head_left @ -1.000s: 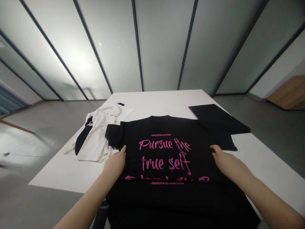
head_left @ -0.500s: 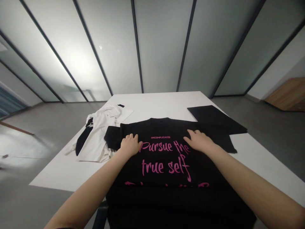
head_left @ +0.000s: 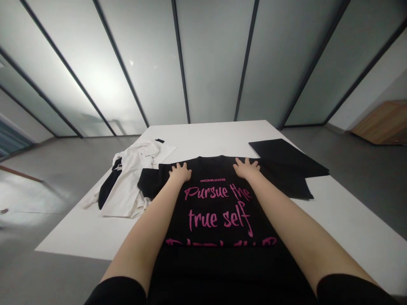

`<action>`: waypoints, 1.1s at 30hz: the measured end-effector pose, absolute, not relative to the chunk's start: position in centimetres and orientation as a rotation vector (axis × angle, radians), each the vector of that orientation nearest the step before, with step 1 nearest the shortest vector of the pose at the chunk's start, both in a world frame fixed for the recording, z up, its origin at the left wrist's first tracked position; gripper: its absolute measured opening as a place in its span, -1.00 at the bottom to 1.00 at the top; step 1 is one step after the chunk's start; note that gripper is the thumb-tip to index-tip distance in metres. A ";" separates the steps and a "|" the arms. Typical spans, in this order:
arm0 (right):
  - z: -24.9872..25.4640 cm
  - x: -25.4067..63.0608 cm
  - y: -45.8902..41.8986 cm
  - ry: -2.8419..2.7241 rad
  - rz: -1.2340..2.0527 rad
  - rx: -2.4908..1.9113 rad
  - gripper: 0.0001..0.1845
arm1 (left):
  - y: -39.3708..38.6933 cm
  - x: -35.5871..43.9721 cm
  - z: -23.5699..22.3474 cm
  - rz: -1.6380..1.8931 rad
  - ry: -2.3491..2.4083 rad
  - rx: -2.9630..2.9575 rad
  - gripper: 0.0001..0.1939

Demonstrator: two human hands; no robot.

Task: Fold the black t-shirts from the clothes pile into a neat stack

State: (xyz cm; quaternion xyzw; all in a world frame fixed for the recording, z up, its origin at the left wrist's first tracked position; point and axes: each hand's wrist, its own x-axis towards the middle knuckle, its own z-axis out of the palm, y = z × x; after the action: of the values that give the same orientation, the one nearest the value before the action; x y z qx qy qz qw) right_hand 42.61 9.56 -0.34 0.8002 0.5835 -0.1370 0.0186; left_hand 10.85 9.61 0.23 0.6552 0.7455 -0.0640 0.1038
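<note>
Both hands have slid farther across the cloth since the last look, away from the person and closer together, and the arms now reach out almost straight. From the head camera, the left hand [head_left: 180,172] rests near the far edge of the black T-shirt [head_left: 219,216], just left of the collar, and the right hand [head_left: 246,168] rests just right of it. Their fingers [head_left: 174,167] are spread and flat on the fabric, open and gripping nothing. The pink-lettered shirt lies face up on the white table [head_left: 203,135], smooth across the print beneath the hands, its near part running out of view under the arms. Dark sleeves show at the near edge, the left sleeve [head_left: 116,292] and the right sleeve [head_left: 345,290]. To the left, a white shirt [head_left: 127,182] lies rumpled with a black necktie [head_left: 110,184] on it. To the right, a folded black garment [head_left: 288,156] touches the T-shirt's far corner.
</note>
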 end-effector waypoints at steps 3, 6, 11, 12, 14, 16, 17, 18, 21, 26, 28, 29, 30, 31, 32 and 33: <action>-1.3 43.1 10.4 1.873 -0.399 2.528 -0.25 | 10.8 11.7 -0.3 -0.113 2.260 1.882 -0.26; -2.0 43.4 11.0 1.926 -0.374 2.545 -0.24 | 11.9 12.1 -0.8 -0.051 2.280 1.892 -0.27; -1.7 43.1 11.5 1.948 -0.353 2.552 -0.26 | 12.3 12.1 -0.9 0.012 2.275 1.913 -0.27; -1.5 43.0 11.4 1.941 -0.352 2.553 -0.26 | 12.0 12.1 -0.8 0.043 2.283 1.938 -0.28; -1.2 42.8 11.2 1.932 -0.350 2.552 -0.26 | 11.1 12.0 -0.8 0.123 2.305 2.013 -0.29; -1.1 42.9 10.8 1.956 -0.326 2.545 -0.26 | 10.1 11.8 -0.9 0.197 2.303 2.096 -0.30; -1.1 42.9 10.5 1.980 -0.302 2.542 -0.26 | 9.7 11.7 -0.9 0.221 2.287 2.133 -0.31; -1.1 43.0 10.3 2.007 -0.273 2.541 -0.27 | 9.3 11.5 -0.9 0.236 2.266 2.161 -0.33; -1.3 43.2 9.4 2.092 -0.211 2.550 -0.30 | 8.5 11.4 -0.8 0.294 2.231 2.206 -0.38; -1.7 42.7 7.7 2.221 -0.211 2.539 -0.36 | 7.1 12.3 -0.9 0.346 2.186 2.208 -0.42; -1.8 42.5 6.9 2.256 -0.207 2.521 -0.37 | 6.3 12.8 -1.0 0.341 2.168 2.211 -0.42; -1.9 42.4 6.6 2.266 -0.204 2.515 -0.37 | 5.9 12.9 -1.1 0.336 2.163 2.212 -0.41; -1.9 42.3 6.3 2.272 -0.200 2.512 -0.38 | 5.6 13.0 -1.1 0.331 2.158 2.214 -0.41; -1.9 42.4 6.1 2.274 -0.198 2.510 -0.38 | 5.3 13.0 -1.2 0.327 2.156 2.215 -0.40; -1.9 42.4 5.9 2.272 -0.199 2.510 -0.38 | 5.0 12.9 -1.2 0.326 2.153 2.216 -0.40; -1.9 42.5 5.8 2.266 -0.201 2.509 -0.38 | 4.9 12.8 -1.3 0.323 2.153 2.214 -0.39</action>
State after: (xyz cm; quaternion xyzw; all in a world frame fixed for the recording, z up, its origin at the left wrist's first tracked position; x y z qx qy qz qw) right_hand 42.52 5.81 -1.85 0.7352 0.6641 -0.0588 -0.1226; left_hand 12.78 4.86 -1.26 0.7129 0.6932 0.1041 0.0184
